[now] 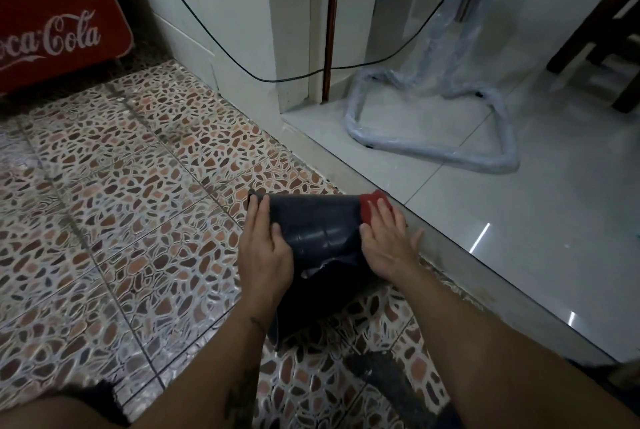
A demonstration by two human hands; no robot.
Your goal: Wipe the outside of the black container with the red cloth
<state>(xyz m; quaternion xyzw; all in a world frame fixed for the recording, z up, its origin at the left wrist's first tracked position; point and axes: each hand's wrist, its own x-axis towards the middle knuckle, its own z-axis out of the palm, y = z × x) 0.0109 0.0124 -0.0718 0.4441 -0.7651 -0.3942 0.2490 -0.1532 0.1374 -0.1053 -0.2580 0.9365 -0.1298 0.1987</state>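
Both forearms reach forward, bare. The left hand lies flat, palm down, fingers straight and together, thumb tucked inward. The right hand is also palm down, fingers spread, little finger splayed outward.

We see a black plastic container lying on its side on the pebble-patterned tiled floor, just beside a grey stone step. Our left hand lies flat against its left side; our right hand presses a red cloth onto its far right end
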